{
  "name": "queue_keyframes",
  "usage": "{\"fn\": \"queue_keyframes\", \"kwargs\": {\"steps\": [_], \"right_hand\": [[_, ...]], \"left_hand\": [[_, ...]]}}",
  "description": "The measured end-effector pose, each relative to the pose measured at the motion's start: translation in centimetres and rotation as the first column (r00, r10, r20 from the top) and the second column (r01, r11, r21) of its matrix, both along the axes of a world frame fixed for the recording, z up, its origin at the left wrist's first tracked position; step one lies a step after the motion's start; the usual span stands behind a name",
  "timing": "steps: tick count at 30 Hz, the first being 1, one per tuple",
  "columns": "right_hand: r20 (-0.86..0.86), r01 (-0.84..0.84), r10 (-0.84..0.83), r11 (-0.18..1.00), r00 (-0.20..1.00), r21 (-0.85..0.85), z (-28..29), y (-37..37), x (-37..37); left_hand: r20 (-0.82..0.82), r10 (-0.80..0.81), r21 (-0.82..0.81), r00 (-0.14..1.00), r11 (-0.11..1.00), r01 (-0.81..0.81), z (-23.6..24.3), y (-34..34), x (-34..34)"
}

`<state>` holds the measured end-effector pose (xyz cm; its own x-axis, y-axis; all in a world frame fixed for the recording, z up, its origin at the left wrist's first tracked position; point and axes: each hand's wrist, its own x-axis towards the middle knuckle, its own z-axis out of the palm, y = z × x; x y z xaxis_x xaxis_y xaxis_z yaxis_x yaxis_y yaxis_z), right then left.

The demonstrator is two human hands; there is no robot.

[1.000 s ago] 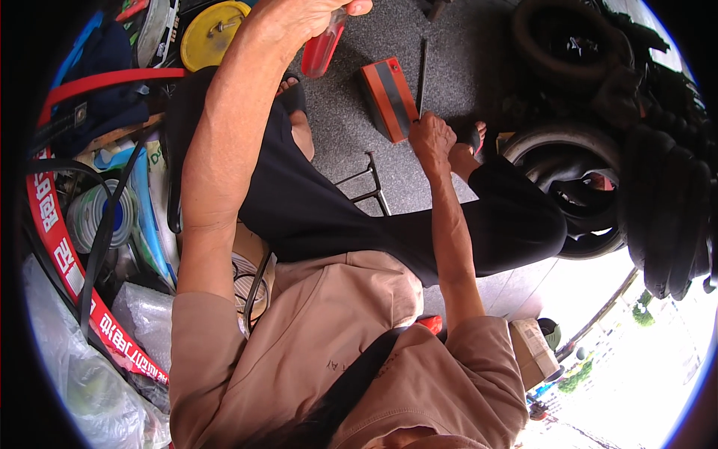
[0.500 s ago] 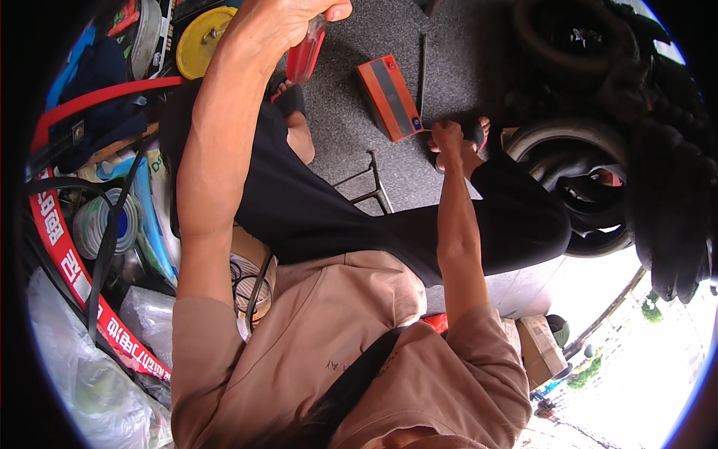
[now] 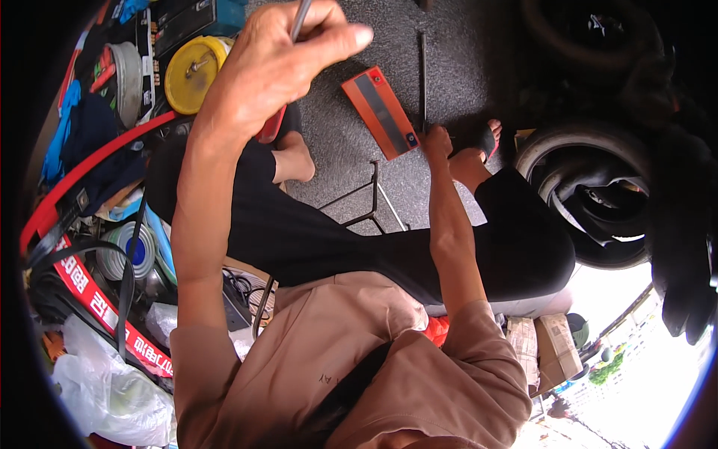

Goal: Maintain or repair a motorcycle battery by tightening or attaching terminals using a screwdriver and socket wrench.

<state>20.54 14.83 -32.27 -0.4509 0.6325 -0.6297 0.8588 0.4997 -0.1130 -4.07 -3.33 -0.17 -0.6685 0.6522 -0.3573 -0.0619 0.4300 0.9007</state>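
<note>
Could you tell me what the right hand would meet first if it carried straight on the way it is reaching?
The right hand reaches up the picture along the grey floor; it would probably meet the thin dark rod lying there first, beside the orange block, though depth is unclear.

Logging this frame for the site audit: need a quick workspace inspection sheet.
Surface: grey carpeted floor, partly covered.
Job's things: thin metal rod with a red handle; long dark bar on the floor; orange flat box beside it.
Clutter: yellow disc, plastic bags, cans, cardboard boxes.
Grips: left hand raised, closed round the rod; right hand down at the bar's near end, contact unclear.
Cables: black straps and a red hoop at left.
Surroundings: tyres at right, bright street beyond.
</note>
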Motion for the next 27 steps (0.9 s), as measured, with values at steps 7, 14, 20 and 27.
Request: {"fn": "queue_keyframes", "kwargs": {"steps": [7, 14, 20, 27], "right_hand": [[-0.073, 0.015, -0.008, 0.996, 0.997, 0.091, -2.3, -0.2, -0.2], [-0.112, -0.126, 0.149, 0.974, 0.983, 0.189, -1.9, -0.7, 0.0], [0.035, -0.311, 0.310, 0.935, 0.950, 0.169, 4.0, 3.4, -2.3], [-0.116, -0.460, 0.486, 0.866, 0.866, 0.195, 19.5, 10.5, -9.1]], "left_hand": [[0.042, -0.122, -0.008, 0.992, 0.992, 0.123, -1.8, 1.8, 0.7], [0.284, -0.041, -0.002, 0.958, 0.999, 0.044, -1.0, 2.2, -0.3], [0.729, -0.320, 0.591, 0.605, 0.741, -0.319, -0.8, 0.6, -1.4], [0.321, -0.494, 0.888, 0.808, 0.454, -0.076, 6.5, -2.6, 1.7]]}}
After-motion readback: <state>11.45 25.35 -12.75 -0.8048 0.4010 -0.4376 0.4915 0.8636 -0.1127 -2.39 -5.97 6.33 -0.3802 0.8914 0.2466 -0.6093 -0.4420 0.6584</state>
